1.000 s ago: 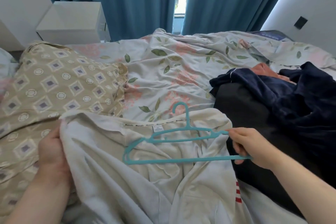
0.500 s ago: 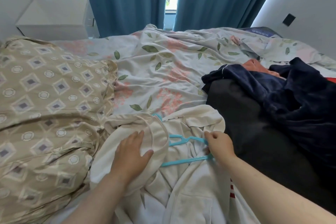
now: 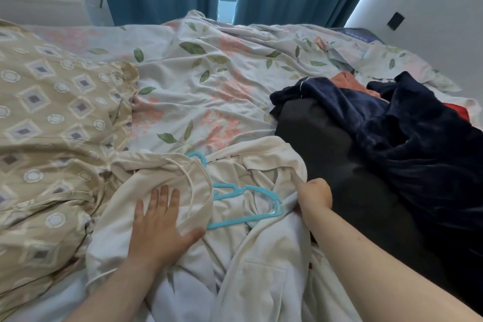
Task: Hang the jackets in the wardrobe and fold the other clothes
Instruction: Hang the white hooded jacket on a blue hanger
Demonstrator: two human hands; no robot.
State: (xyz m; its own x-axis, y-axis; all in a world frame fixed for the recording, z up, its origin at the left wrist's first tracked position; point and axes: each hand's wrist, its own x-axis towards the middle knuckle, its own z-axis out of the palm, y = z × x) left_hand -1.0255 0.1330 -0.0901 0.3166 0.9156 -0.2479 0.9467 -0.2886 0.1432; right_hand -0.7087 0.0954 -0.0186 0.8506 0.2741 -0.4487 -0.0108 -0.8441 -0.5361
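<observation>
Cream hooded jacket point(image 3: 261, 256), soft cotton with a cord drawstring, lies crumpled at the bed's point(image 3: 209, 81) near edge. Its neck tape carries dark lettering too small to read. A turquoise plastic hanger point(image 3: 261, 217) sits in the neck. The hands are apart: the left hand point(image 3: 159, 222) presses flat on the hood, and the right hand point(image 3: 315, 193) grips the shoulder fabric beside a black garment point(image 3: 326, 151).

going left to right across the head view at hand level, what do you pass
beige patterned quilt → left hand → teal hanger → right hand, gripping the white jacket → black garment → navy garment
</observation>
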